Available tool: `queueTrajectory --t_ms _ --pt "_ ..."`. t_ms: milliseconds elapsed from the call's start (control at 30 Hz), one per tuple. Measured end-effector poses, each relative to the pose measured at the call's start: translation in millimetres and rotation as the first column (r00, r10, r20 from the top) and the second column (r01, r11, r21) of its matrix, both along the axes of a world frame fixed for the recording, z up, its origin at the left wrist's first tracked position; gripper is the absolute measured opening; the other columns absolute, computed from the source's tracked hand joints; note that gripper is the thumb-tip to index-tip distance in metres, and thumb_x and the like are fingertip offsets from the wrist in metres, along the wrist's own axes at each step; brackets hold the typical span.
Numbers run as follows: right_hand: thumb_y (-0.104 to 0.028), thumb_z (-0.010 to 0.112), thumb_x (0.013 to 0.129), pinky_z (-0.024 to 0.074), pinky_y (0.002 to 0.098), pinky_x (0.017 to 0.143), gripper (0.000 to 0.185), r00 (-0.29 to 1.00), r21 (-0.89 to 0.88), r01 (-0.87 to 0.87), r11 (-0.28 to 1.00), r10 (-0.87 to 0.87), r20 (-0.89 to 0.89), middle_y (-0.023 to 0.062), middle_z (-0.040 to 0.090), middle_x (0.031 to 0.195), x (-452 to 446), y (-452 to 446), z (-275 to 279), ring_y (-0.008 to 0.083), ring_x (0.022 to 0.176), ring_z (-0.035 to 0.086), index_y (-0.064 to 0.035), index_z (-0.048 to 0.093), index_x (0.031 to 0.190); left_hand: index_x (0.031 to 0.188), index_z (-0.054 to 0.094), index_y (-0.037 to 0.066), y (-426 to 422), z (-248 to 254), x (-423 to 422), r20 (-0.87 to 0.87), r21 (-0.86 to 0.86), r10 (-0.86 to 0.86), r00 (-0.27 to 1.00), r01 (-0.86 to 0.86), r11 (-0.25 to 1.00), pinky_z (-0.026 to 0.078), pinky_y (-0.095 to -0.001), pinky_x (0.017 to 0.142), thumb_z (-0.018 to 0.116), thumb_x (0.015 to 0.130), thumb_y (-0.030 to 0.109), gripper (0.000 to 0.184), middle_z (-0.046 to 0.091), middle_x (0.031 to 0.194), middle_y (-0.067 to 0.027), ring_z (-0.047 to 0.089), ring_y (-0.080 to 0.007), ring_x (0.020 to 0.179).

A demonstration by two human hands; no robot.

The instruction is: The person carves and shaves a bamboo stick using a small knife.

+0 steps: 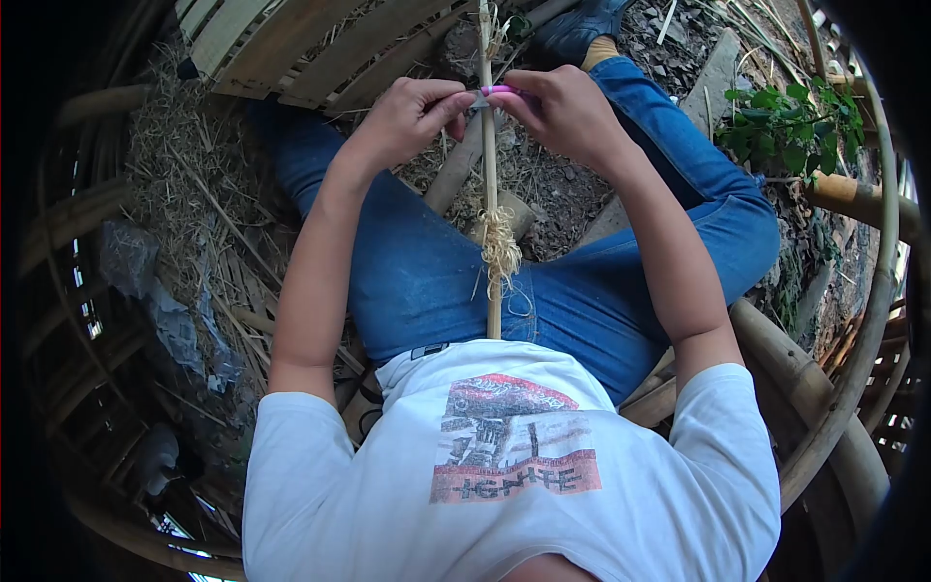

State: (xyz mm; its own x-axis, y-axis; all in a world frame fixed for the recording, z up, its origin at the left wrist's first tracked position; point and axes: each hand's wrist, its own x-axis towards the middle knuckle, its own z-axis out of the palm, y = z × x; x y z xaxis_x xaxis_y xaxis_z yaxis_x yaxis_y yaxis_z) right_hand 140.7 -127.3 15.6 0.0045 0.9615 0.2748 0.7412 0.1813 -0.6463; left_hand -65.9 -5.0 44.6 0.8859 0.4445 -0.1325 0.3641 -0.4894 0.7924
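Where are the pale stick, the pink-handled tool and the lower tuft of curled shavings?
Pale stick [490, 173], head view: bare middle of shaft.
Pink-handled tool [498, 89], head view: exposed pink handle.
Lower tuft of curled shavings [500, 244], head view: its middle.

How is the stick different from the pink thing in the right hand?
The stick is pale tan; the pink thing is bright pink. The stick looks long; only a short bit of the pink thing shows by the right hand. The stick points away from the body; the pink thing points sideways. Both look slim.
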Motion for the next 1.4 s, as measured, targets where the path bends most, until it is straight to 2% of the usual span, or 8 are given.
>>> queueTrajectory --t_ms 200,267,400,767,967,1100,1233,1400 --pt "-0.037 0.066 0.097 0.0517 0.045 0.06 0.027 0.998 0.089 0.067 0.994 -0.068 0.008 0.0139 0.064 0.063 4.4 14.6 -5.7 0.0354 0.063 0.066 -0.0117 0.076 0.096 0.096 0.073 0.001 19.1 -4.4 11.7 0.041 0.032 -0.01 0.999 0.009 0.999 0.05 -0.0319 0.066 0.06 0.104 0.027 0.03 0.071 0.07 -0.0054 0.064 -0.0136 0.065" --pt "-0.036 0.066 0.097 0.0516 0.0446 0.061 0.027 0.999 -0.014 0.006 1.0 -0.006 -0.041 0.0156 0.063 0.064 5.1 9.7 -1.2 0.0363 0.064 0.065 -0.011 0.076 0.098 0.096 0.071 -0.001 11.9 1.7 9.3 -0.032 0.102 -0.009 0.999 0.012 0.995 0.052 -0.031 0.072 0.057 0.105 0.025 0.031 0.071 0.072 -0.0055 0.066 -0.0132 0.071" --pt "-0.036 0.065 0.098 0.0513 0.0442 0.061 0.028 0.995 -0.15 -0.076 0.986 0.066 -0.07 0.0185 0.062 0.064 0.2 -2.6 10.9 0.0378 0.064 0.065 -0.01 0.077 0.102 0.1 0.075 0.005 -1.0 -9.7 -0.9 0.074 0.055 -0.023 0.997 0.019 0.998 0.049 -0.0332 0.063 0.06 0.103 0.028 0.028 0.071 0.068 -0.0051 0.063 -0.0158 0.061" --pt "-0.038 0.066 0.097 0.0494 0.0437 0.056 0.029 0.994 0.125 0.079 0.989 -0.087 0.06 0.0127 0.062 0.061 5.3 15.3 -5.8 0.0346 0.06 0.065 -0.0105 0.074 0.092 0.1 0.076 0.005 16.7 -10.1 13.0 0.08 0.051 0.05 0.996 -0.054 0.997 0.049 -0.0322 0.061 0.062 0.102 0.028 0.027 0.07 0.067 -0.0052 0.064 -0.0136 0.06" --pt "-0.032 0.065 0.099 0.0442 0.0402 0.053 0.026 0.984 -0.079 -0.055 0.995 0.04 -0.176 0.0153 0.058 0.061 5.5 5.4 -11.9 0.0298 0.052 0.057 -0.0083 0.076 0.1 0.102 0.077 0.006 3.6 1.1 8.0 -0.011 0.103 0.012 1.0 -0.011 0.995 0.051 -0.032 0.062 0.062 0.102 0.027 0.026 0.07 0.065 -0.0055 0.067 -0.0141 0.061" --pt "-0.03 0.065 0.1 0.0431 0.039 0.053 0.025 0.98 -0.142 -0.111 0.984 0.085 -0.179 0.0155 0.057 0.061 -1.8 -9.2 0.8 0.0282 0.05 0.053 -0.0075 0.075 0.1 0.104 0.077 0.006 -12.4 6.2 -3.0 -0.025 -0.006 -0.032 0.999 0.032 0.999 0.051 -0.0315 0.063 0.061 0.102 0.024 0.024 0.07 0.065 -0.0067 0.068 -0.0159 0.06" --pt "-0.03 0.066 0.099 0.045 0.0408 0.055 0.024 0.978 -0.186 -0.11 0.976 0.073 -0.197 0.0155 0.059 0.061 -11.0 -27.3 3.0 0.0313 0.052 0.057 -0.0077 0.074 0.096 0.101 0.077 0.005 -26.6 2.0 -13.0 0.019 0.018 -0.033 0.999 0.032 0.999 0.052 -0.0329 0.063 0.061 0.101 0.021 0.023 0.07 0.063 -0.0072 0.068 -0.0184 0.06" --pt "-0.033 0.067 0.097 0.0472 0.0432 0.055 0.026 0.993 -0.096 -0.038 0.995 0.026 -0.118 0.0148 0.061 0.061 -12.7 -25.5 0.1 0.0354 0.058 0.062 -0.0086 0.073 0.092 0.099 0.077 0.005 -19.7 1.1 -10.0 0.028 -0.009 -0.036 0.999 0.036 0.999 0.052 -0.0331 0.064 0.062 0.101 0.024 0.025 0.071 0.066 -0.0064 0.068 -0.017 0.061"
